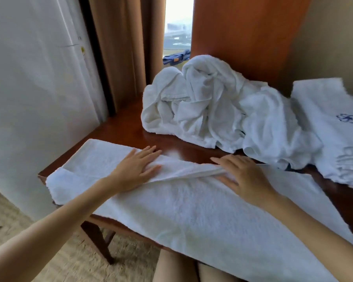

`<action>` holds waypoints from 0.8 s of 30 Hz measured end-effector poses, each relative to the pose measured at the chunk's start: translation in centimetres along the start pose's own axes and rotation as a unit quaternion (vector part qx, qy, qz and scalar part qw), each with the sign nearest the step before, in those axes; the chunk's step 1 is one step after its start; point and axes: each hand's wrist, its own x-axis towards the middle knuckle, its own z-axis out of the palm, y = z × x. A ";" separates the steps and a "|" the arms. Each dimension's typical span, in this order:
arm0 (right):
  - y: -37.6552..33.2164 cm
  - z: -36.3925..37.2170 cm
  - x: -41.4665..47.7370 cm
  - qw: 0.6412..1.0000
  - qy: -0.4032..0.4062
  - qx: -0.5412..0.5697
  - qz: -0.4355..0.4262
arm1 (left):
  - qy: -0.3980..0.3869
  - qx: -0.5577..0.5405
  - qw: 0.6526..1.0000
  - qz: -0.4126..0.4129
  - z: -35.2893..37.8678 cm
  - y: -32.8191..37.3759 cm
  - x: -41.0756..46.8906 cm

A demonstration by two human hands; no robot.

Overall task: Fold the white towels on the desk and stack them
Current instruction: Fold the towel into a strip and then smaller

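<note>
1. White towel (192, 212) lies stretched lengthwise along the near edge of the desk (128, 131), its front draping over that edge. A far strip is turned over onto it, leaving a long slanted ridge.
2. Left hand (137, 169) rests flat on the towel, fingers straight and spread, holding nothing. Right hand (244, 177) lies flat across the ridge, gripping nothing that shows.
3. The step in hand, as I judge it, is smoothing the 1st lengthwise fold of this towel.
4. The next move likely calls for squaring the skewed edge, then bringing 1 end over the other.
5. The cloth is thick, nubbly terry, soft and limp; the desk is glossy dark wood.
6. Behind the towel, a crumpled pile (212, 110) waits unfolded. At right, the folded stack (334, 127) bears a blue emblem.
</note>
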 end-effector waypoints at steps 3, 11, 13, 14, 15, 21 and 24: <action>4.8 -2.9 -4.7 0.984 0.006 0.051 0.173 | -0.002 0.004 1.000 0.006 0.0 -0.7 1.6; 9.5 -5.1 -10.4 0.952 0.017 0.011 0.307 | 0.019 0.015 0.999 0.046 -1.0 1.8 5.4; 10.1 -5.0 -9.8 0.954 0.047 -0.004 0.295 | 0.046 -0.028 0.994 0.099 -1.0 5.4 5.8; 10.4 -5.1 -9.5 0.957 0.059 -0.019 0.285 | 0.047 -0.037 0.991 0.120 -0.8 7.4 6.1; 10.6 -5.2 -9.2 0.959 0.071 -0.041 0.272 | 0.047 -0.028 0.989 0.137 -0.3 9.4 6.5; 11.7 -6.5 -7.7 0.956 0.072 -0.212 0.188 | 0.105 -0.010 0.990 0.097 2.0 16.3 9.9; 13.0 -7.7 -6.6 0.946 0.075 -0.248 0.194 | 0.108 0.001 0.991 0.080 1.6 17.3 11.9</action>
